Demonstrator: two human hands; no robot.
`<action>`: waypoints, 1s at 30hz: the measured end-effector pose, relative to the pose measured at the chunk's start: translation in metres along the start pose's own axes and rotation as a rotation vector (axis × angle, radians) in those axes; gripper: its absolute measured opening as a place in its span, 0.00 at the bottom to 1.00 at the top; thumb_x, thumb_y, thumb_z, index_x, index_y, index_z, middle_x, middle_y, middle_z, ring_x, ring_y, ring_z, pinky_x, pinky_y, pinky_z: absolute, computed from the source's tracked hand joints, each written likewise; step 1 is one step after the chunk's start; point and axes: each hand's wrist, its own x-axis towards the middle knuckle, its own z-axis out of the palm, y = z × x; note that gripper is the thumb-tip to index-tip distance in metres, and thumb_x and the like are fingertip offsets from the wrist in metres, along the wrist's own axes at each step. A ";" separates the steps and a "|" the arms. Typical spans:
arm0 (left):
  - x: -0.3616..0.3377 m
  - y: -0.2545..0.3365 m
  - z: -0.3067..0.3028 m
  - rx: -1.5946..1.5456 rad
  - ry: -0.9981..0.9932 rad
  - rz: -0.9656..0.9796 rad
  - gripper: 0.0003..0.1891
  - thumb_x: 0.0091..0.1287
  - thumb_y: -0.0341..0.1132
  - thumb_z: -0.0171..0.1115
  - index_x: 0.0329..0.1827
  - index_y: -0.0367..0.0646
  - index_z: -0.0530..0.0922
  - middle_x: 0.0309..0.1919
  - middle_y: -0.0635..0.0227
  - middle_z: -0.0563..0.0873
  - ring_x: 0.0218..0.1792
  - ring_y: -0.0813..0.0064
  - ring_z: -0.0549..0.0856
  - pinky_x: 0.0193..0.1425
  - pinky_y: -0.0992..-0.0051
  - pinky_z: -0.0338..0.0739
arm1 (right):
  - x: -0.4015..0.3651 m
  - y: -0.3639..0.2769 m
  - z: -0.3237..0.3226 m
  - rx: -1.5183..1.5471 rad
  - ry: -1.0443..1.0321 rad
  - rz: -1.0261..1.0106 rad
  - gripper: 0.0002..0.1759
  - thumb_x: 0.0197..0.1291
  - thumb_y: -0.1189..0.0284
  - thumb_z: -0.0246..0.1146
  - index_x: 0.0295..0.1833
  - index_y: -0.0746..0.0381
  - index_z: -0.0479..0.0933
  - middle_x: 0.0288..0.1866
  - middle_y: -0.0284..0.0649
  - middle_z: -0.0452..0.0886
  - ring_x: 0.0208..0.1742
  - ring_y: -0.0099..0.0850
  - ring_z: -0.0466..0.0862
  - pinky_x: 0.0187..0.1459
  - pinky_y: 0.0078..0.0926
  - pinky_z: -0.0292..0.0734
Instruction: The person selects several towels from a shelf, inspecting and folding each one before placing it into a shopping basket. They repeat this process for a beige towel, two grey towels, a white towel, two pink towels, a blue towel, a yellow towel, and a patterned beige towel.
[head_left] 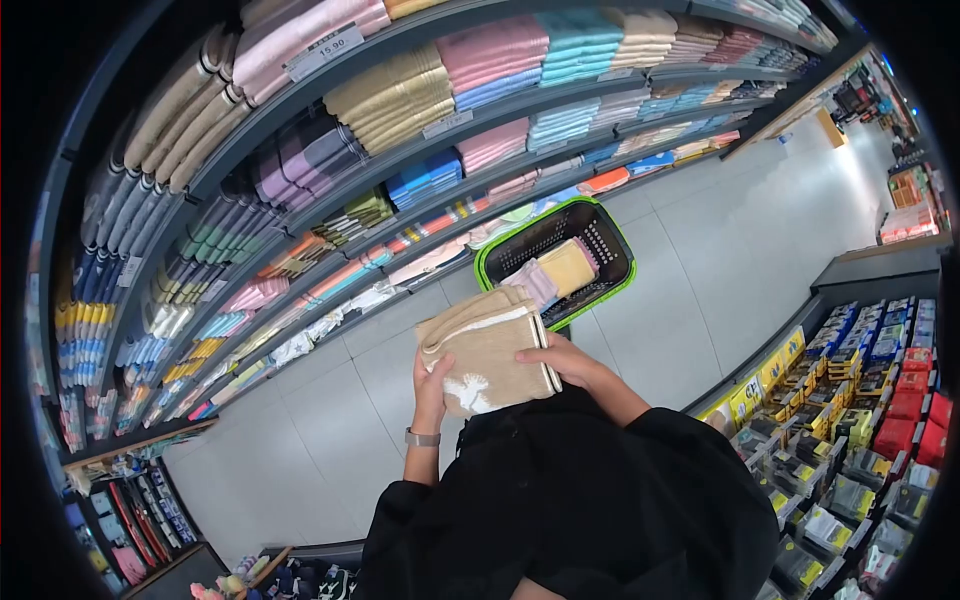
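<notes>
Between my two hands is a folded beige towel (490, 360) with white stripes along its edge and a white motif at the lower left. My left hand (432, 378) grips its left side, thumb on top. On the right side, my right hand (556, 354) holds the edge with the thumb over the front. Just beyond the towel stands a black shopping basket (628, 262) with a bright green rim. Inside it lie a folded yellow towel (568, 270) and a pale lilac folded cloth (533, 284). The towel partly covers the view of the basket's near side.
Curved-looking shelves (400, 165) of folded towels run along the left and far side, with price labels (325, 50) on their edges. A grey tiled floor (680, 270) surrounds the basket. At the right, a display (850, 430) holds packaged goods in rows.
</notes>
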 end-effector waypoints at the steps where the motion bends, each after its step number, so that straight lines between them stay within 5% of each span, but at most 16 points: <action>1: 0.001 -0.003 0.001 0.002 0.005 0.005 0.24 0.60 0.24 0.58 0.60 0.38 0.66 0.52 0.65 0.77 0.52 0.74 0.76 0.55 0.75 0.71 | 0.001 -0.001 -0.007 0.037 0.002 0.033 0.32 0.51 0.75 0.65 0.62 0.66 0.62 0.55 0.42 0.73 0.56 0.29 0.73 0.57 0.27 0.68; 9: 0.035 -0.071 0.014 -0.154 -0.004 -0.324 0.27 0.66 0.44 0.52 0.65 0.41 0.60 0.58 0.60 0.72 0.57 0.69 0.72 0.58 0.71 0.69 | 0.015 -0.008 -0.075 0.190 -0.017 0.189 0.29 0.49 0.77 0.64 0.59 0.65 0.66 0.52 0.42 0.76 0.52 0.32 0.77 0.54 0.30 0.71; 13: 0.054 -0.123 0.025 -0.154 0.007 -0.292 0.30 0.66 0.49 0.52 0.66 0.41 0.59 0.57 0.59 0.72 0.58 0.68 0.72 0.58 0.71 0.69 | 0.033 0.002 -0.160 0.203 -0.011 0.230 0.28 0.48 0.77 0.64 0.57 0.66 0.68 0.50 0.43 0.77 0.50 0.32 0.79 0.53 0.30 0.73; 15: 0.047 -0.146 0.023 0.122 0.158 -0.402 0.31 0.65 0.53 0.52 0.64 0.40 0.61 0.56 0.58 0.74 0.56 0.68 0.73 0.57 0.70 0.69 | 0.045 0.001 -0.215 0.190 0.030 0.257 0.26 0.48 0.77 0.64 0.56 0.67 0.69 0.49 0.44 0.78 0.48 0.32 0.80 0.52 0.30 0.74; 21: -0.028 -0.253 -0.001 0.599 0.403 -0.817 0.24 0.66 0.50 0.49 0.57 0.43 0.67 0.44 0.62 0.81 0.42 0.72 0.81 0.44 0.73 0.75 | 0.094 -0.017 -0.387 0.044 0.220 0.242 0.22 0.48 0.77 0.64 0.52 0.62 0.74 0.44 0.38 0.80 0.43 0.29 0.81 0.45 0.28 0.77; 22: -0.045 -0.273 -0.011 0.555 0.411 -0.873 0.22 0.65 0.43 0.52 0.58 0.41 0.67 0.40 0.63 0.82 0.37 0.73 0.82 0.38 0.74 0.76 | 0.105 -0.015 -0.415 0.005 0.254 0.217 0.22 0.47 0.78 0.64 0.52 0.61 0.74 0.43 0.37 0.80 0.42 0.28 0.81 0.44 0.28 0.77; 23: -0.063 -0.282 -0.007 0.522 0.413 -0.888 0.20 0.65 0.43 0.52 0.55 0.40 0.70 0.39 0.63 0.82 0.37 0.72 0.82 0.37 0.75 0.76 | 0.117 -0.011 -0.445 -0.018 0.270 0.223 0.22 0.47 0.78 0.64 0.52 0.60 0.74 0.43 0.37 0.81 0.42 0.28 0.81 0.44 0.28 0.77; 24: -0.087 -0.303 -0.016 0.755 0.207 -0.642 0.17 0.64 0.42 0.52 0.48 0.38 0.75 0.38 0.63 0.82 0.37 0.74 0.82 0.37 0.76 0.76 | 0.130 -0.010 -0.470 -0.044 0.284 0.227 0.22 0.47 0.78 0.63 0.52 0.60 0.74 0.43 0.36 0.81 0.41 0.28 0.81 0.43 0.28 0.77; 25: -0.082 -0.297 -0.008 0.835 0.143 -0.925 0.18 0.62 0.41 0.53 0.44 0.34 0.78 0.38 0.59 0.82 0.41 0.72 0.82 0.41 0.74 0.76 | 0.140 -0.014 -0.487 -0.069 0.308 0.248 0.22 0.47 0.78 0.62 0.52 0.61 0.73 0.42 0.37 0.81 0.41 0.27 0.81 0.43 0.28 0.77; 26: -0.085 -0.295 0.008 0.830 0.155 -0.936 0.18 0.62 0.41 0.53 0.44 0.34 0.78 0.38 0.59 0.82 0.41 0.72 0.82 0.41 0.74 0.76 | 0.150 -0.017 -0.502 -0.068 0.299 0.261 0.22 0.47 0.78 0.62 0.52 0.61 0.73 0.42 0.37 0.81 0.41 0.27 0.81 0.43 0.28 0.77; 28: -0.101 -0.302 0.032 0.916 0.273 -0.591 0.19 0.62 0.41 0.53 0.44 0.32 0.78 0.39 0.56 0.83 0.44 0.69 0.82 0.46 0.72 0.74 | 0.170 -0.013 -0.527 -0.192 0.289 0.228 0.23 0.48 0.77 0.60 0.54 0.62 0.71 0.42 0.37 0.80 0.40 0.27 0.80 0.42 0.27 0.77; 30: -0.100 -0.307 0.039 0.936 0.275 -0.620 0.19 0.63 0.41 0.53 0.47 0.32 0.77 0.41 0.53 0.83 0.46 0.65 0.81 0.50 0.70 0.72 | 0.195 0.005 -0.545 -0.218 0.268 0.234 0.26 0.48 0.77 0.59 0.57 0.61 0.70 0.42 0.37 0.80 0.41 0.28 0.80 0.43 0.27 0.76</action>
